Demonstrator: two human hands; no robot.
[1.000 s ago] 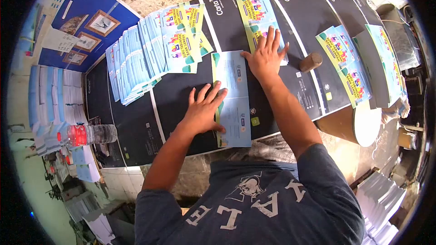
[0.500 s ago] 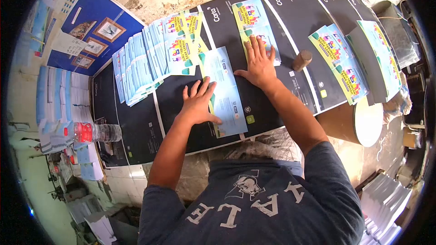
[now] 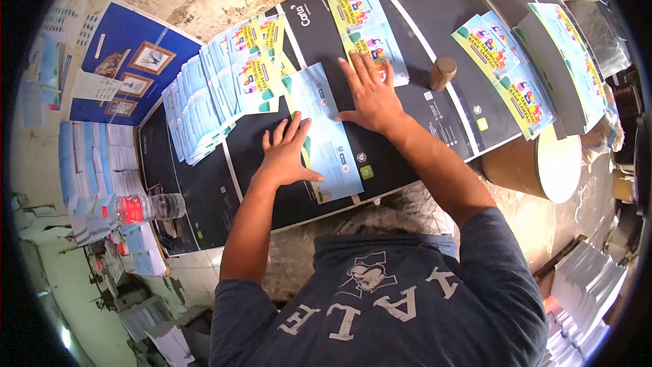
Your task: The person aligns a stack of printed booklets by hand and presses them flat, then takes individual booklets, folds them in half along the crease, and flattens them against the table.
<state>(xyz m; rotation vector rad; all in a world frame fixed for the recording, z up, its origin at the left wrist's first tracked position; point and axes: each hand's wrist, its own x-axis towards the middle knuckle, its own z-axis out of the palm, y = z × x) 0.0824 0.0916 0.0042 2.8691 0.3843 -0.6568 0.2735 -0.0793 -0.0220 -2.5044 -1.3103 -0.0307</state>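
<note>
My left hand (image 3: 285, 153) lies with spread fingers along the left edge of a pale blue and yellow printed sheet (image 3: 334, 146), thumb on its lower part. My right hand (image 3: 375, 98) is flat with fingers apart. Its fingertips rest on the lower left part of a printed cover (image 3: 360, 8) with cartoon figures and yellow lettering, while its thumb reaches the blue sheet's right edge. Whether one cover or several lie there, I cannot tell. Left of the sheet, many overlapping printed booklets (image 3: 204, 95) are fanned out.
A wooden cylinder (image 3: 443, 73) stands on the black board-covered table (image 3: 407, 153). More printed covers (image 3: 513, 81) lie to the right, beside a folded grey-backed stack (image 3: 574, 68). A water bottle (image 3: 149, 208) sits at the left edge, near stacked paper (image 3: 102, 156) and a blue board with pictures (image 3: 139, 61).
The camera view has shifted and turned slightly. My right hand has slid a little toward the lower left of the cover. My left hand stays at the sheet's edge.
</note>
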